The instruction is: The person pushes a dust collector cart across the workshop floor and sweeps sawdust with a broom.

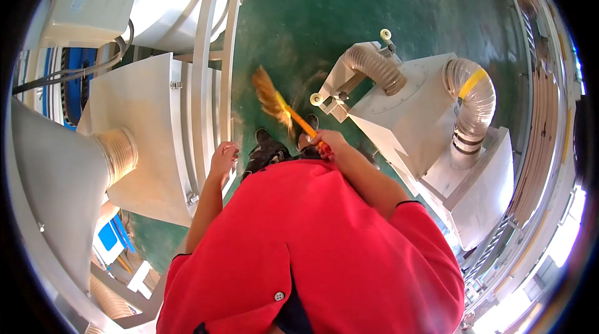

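Observation:
My right hand [331,143] is wrapped round the orange handle of a small brush [299,121]. The brush's yellowish-brown bristles [269,96] point up and to the left, above the green floor and in front of my shoes. My left hand [224,158] hangs beside the metal frame on the left, its fingers loosely curled; whether anything is in them cannot be made out.
At left stand a metal cabinet [140,134], upright rails [204,72] and a control box [87,3] with red and green buttons. A wheeled machine [405,116] with ribbed hoses [480,103] is at right. Green floor [299,22] lies between them.

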A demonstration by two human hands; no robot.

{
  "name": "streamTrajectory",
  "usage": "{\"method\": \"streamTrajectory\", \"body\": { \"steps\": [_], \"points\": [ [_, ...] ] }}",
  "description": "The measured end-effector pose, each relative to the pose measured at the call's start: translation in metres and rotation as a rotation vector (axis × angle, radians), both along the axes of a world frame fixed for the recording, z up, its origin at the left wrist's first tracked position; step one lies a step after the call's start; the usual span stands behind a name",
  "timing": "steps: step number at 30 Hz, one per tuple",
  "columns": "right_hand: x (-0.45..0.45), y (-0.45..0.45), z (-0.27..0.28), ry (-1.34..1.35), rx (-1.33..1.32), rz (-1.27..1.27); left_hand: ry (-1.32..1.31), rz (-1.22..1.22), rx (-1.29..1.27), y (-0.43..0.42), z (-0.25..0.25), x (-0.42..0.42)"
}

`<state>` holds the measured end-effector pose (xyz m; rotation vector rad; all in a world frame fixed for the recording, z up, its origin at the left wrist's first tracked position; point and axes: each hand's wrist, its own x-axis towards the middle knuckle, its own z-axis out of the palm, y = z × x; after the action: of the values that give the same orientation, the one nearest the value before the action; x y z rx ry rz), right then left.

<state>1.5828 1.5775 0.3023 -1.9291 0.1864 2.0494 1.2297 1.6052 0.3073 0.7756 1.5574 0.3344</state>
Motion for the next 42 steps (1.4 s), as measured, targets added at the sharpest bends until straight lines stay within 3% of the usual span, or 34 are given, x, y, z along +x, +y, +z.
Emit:
{"method": "streamTrajectory", "body": {
  "steps": [9, 14, 21, 27, 29, 38, 42],
  "points": [
    [0.013, 0.043, -0.001, -0.093, 0.266, -0.431, 0.037, 0.017, -0.007, -0.029, -0.017, -0.019],
    [0.047, 0.072, 0.05, 0.13, 0.335, -0.412, 0.006, 0.04, -0.019, -0.03, -0.021, -0.02],
    [0.025, 0.119, 0.003, 0.47, 0.267, -0.499, 0.036, 0.077, -0.036, -0.034, -0.012, -0.018],
    [0.013, 0.136, -0.055, 0.38, 0.113, -0.463, 0.128, 0.12, -0.049, -0.043, 0.01, -0.017],
    [0.035, 0.125, -0.062, 0.324, 0.04, -0.562, 0.166, 0.085, -0.043, -0.049, 0.01, -0.021],
    [0.088, 0.079, -0.018, -0.012, 0.088, -0.725, 0.102, 0.117, -0.023, -0.035, 0.029, 0.028],
    [0.094, 0.058, -0.003, 0.076, 0.181, -0.858, 0.084, -0.001, 0.067, -0.028, 0.021, 0.039]
  ]
}}
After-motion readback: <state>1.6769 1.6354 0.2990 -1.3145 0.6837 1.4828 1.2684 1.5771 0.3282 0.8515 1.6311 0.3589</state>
